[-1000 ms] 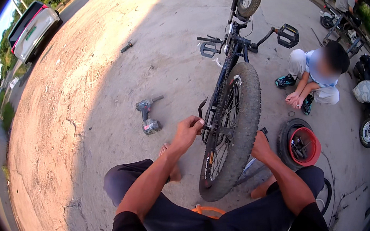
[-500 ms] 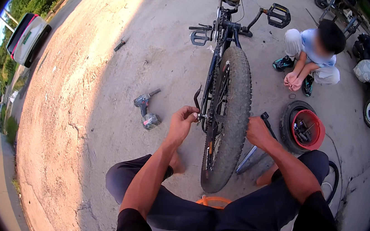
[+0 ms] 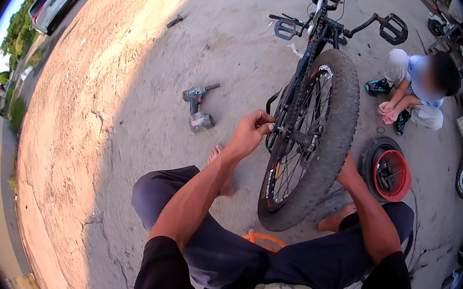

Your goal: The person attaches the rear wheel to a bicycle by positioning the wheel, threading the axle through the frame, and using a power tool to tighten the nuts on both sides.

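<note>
A bicycle's wheel with a fat knobby tire stands in front of me, its black frame and pedals reaching away from me. My left hand is at the left side of the hub, thumb and fingers pinched together at the axle end. A small part may be in the pinch, but I cannot make it out. Just beyond those fingertips a black curved bar sticks out. On the other side, my right hand reaches behind the tire, which hides its fingers.
A cordless power tool lies on the concrete at left. At right, a red bowl holding metal sockets sits in a loose tire. A person squats beyond it. An orange ring-shaped thing is between my legs.
The wheel now leans, showing more of its spokes on the left. My right hand has slipped behind the tire. The left hand stays at the axle, and the view has shifted.
</note>
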`<state>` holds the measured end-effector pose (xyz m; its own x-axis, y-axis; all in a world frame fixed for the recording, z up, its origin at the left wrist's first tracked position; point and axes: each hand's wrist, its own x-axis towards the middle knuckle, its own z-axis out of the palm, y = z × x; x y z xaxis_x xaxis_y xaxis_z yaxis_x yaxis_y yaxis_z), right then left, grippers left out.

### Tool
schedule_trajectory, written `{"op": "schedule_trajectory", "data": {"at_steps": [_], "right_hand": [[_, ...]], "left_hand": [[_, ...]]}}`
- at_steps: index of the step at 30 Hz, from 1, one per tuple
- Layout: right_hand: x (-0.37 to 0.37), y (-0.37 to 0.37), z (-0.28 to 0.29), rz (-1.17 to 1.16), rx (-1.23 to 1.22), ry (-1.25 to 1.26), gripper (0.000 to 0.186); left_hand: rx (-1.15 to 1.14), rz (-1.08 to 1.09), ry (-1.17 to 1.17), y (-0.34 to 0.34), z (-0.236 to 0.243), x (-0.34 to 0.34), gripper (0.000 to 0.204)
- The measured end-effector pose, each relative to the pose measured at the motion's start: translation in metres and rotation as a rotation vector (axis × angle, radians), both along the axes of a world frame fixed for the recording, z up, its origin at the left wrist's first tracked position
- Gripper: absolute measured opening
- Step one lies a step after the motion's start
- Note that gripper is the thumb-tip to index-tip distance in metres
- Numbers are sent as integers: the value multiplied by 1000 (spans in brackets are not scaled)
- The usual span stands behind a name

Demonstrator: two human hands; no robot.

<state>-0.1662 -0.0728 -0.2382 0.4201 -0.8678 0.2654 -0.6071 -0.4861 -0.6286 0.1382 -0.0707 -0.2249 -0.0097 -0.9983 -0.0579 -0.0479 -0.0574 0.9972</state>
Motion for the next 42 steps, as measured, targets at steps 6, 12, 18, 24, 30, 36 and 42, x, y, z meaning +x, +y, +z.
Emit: {"op": "schedule_trajectory", "data": {"at_steps": [6, 12, 18, 24, 30, 36, 42], "right_hand": [[13, 0, 38, 208, -138, 103, 21], [16, 1, 43, 187, -14, 49, 15], [10, -1, 22, 61, -14, 211, 7], [17, 4, 35, 90, 36, 106, 12], [23, 5, 39, 79, 24, 94, 12], [5, -2, 18, 144, -50, 243, 8], [27, 1, 39, 0, 207, 90, 22]], "left_hand": [[251, -5, -96, -2, 13, 3, 15], [-10, -22, -150, -1, 3, 4, 13], [141, 7, -6, 0, 13, 4, 13], [168, 23, -261, -4, 11, 1, 16], [-34, 2, -64, 3, 1, 5, 12], [227, 40, 53, -2, 19, -3, 16], [217, 37, -103, 3, 13, 4, 19]]}}
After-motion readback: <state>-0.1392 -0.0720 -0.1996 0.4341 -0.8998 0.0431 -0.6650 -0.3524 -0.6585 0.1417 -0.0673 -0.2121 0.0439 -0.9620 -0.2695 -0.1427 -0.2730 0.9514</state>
